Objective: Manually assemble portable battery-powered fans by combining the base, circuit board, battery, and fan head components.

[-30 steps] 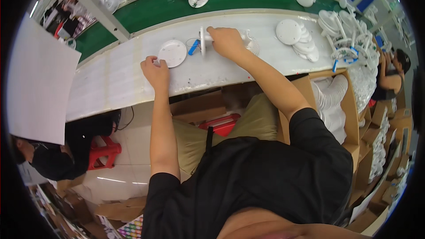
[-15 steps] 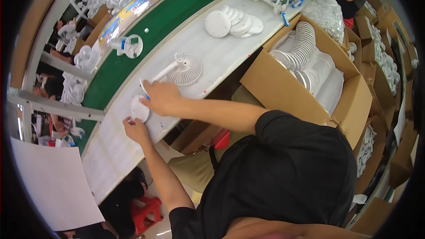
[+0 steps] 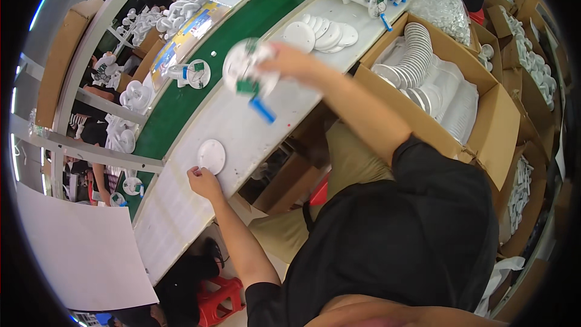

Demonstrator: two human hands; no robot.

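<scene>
Blur is eating most of the right hand (image 3: 292, 63) on my feed, but it's clearly gripping the half-built fan unit (image 3: 241, 65) up in the air, fingers bunched somewhere near the neck. Exact finger contact? Can't tell. The round base has its wired side toward me, so my guess is it's held that way to keep the green circuit board (image 3: 247, 87) and blue cylindrical cell (image 3: 262, 110) accessible and off the bench. The cell dangles on the near side of the base.

Left hand (image 3: 207, 183) is down at the bench, fingers curled together at the near edge of a flat white disc (image 3: 212, 156). Can't tell if that's a real pinch or just a touch. Probably parked there to keep the disc handy. The fanned-out stack of discs (image 3: 330, 35) sits just beyond the right hand, likely spread so single ones lift off easily.

Compared with half a second ago: back then the fan's grille lies on the bench and the right hand is right by the left one. Now the unit's lifted, the hands are well apart, and the left hand is at the same disc.
</scene>
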